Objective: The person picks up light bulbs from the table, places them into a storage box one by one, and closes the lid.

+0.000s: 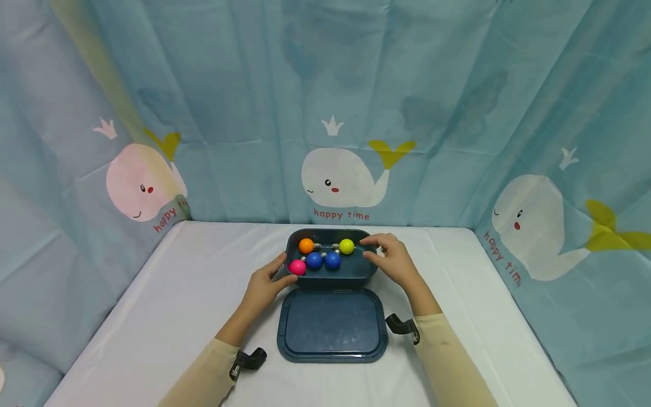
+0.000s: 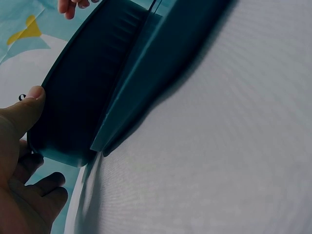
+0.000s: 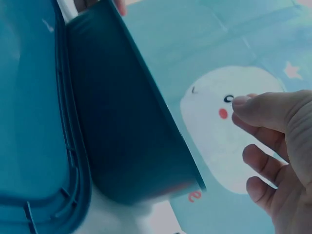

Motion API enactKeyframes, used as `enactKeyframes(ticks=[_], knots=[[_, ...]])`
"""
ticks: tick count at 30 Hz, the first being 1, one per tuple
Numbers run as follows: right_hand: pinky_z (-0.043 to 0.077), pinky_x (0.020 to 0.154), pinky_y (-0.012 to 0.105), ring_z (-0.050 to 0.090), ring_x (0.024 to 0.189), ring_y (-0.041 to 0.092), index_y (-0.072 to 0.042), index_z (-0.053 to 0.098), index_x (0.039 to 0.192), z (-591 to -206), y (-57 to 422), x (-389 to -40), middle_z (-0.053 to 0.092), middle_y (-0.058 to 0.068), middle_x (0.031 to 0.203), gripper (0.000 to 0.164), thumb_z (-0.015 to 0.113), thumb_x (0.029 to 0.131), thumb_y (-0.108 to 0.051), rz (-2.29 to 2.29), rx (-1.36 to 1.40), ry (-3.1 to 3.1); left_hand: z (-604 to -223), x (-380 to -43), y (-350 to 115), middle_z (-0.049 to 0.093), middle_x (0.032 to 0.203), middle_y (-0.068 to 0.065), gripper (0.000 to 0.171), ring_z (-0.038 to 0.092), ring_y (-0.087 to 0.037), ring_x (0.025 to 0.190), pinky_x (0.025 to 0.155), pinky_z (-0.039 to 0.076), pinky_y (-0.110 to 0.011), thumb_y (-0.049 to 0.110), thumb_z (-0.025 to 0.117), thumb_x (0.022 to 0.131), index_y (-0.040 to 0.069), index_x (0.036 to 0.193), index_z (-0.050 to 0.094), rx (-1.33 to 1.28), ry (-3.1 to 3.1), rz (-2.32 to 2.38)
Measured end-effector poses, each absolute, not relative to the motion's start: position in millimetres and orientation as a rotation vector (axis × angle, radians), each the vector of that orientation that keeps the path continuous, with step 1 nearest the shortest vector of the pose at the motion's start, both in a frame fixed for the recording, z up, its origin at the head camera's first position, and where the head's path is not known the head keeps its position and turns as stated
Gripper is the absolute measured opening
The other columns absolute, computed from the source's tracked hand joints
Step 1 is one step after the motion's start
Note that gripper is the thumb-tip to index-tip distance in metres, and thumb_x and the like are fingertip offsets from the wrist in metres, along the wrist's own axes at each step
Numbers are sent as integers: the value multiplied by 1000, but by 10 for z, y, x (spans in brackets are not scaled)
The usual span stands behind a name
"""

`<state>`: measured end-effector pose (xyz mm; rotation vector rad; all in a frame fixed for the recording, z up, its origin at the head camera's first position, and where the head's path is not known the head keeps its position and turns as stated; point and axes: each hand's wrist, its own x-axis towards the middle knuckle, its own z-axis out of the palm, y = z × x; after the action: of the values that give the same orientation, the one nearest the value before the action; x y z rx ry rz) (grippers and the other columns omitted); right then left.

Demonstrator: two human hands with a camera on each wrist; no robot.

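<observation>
A dark blue plastic box (image 1: pixel 356 271) holds several small coloured light bulbs with metal screw bases. Inside are an orange bulb (image 1: pixel 306 245), a yellow bulb (image 1: pixel 347 246), a pink bulb (image 1: pixel 297 267) and two blue bulbs (image 1: pixel 333 260). My left hand (image 1: pixel 264 286) grips the box's left end, its thumb at the front wall near the rim. Over the right rim is my right hand (image 1: pixel 394 261), thumb and fingers apart and bent loosely. Nothing shows between them in the right wrist view, where the hand (image 3: pixel 287 146) stands off from the box wall (image 3: pixel 126 107).
The dark blue lid (image 1: pixel 333 325) lies flat on the white tablecloth (image 1: pixel 203 305), directly in front of the box. Behind the table hangs a light blue curtain (image 1: pixel 244 113) printed with whales. Black wrist cameras (image 1: pixel 249 360) are strapped to both sleeves.
</observation>
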<state>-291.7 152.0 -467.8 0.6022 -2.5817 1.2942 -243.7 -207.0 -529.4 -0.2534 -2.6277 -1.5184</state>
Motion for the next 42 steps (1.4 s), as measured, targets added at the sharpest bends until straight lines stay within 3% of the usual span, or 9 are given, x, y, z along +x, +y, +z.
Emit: enactKeyframes(ticks=[3,10,16,30,42], knots=[[51,80,52,56,102,41,-19,75,119,-4669,1582,-2938,70,2,118,25,77,94,-19,1290,585,-2543,-5283,-2442,-2067,41,161,1,81,38,-23,150,118,37,-46,45,78,90,15,157,43,-247,-2625,-1513],[48,83,44,58,101,28,-17,76,119,-4756,1768,-3034,72,4,117,29,80,90,-13,1198,421,-2387,-5271,-2448,-2075,42,161,1,82,38,-24,150,118,38,-46,47,78,89,14,156,44,-251,-2616,-1515],[43,79,37,59,101,34,-12,76,117,-4963,1912,-3119,74,8,118,30,82,88,-12,1149,248,-2354,-5273,-2434,-2070,42,161,-1,82,39,-26,150,117,38,-47,45,79,89,12,156,44,-249,-2626,-1508],[45,91,47,53,111,34,-8,64,137,-5215,2148,-3173,63,15,137,54,81,86,-16,1222,105,-2660,-5311,-2422,-2062,41,161,1,79,37,-23,150,119,36,-45,40,78,91,14,156,44,-219,-2628,-1536],[47,97,50,53,115,36,-7,63,138,-5284,2172,-3165,61,15,137,53,80,89,-19,1271,35,-2720,-5303,-2441,-2061,41,161,1,78,37,-24,151,119,36,-47,38,78,92,14,157,43,-233,-2628,-1526]])
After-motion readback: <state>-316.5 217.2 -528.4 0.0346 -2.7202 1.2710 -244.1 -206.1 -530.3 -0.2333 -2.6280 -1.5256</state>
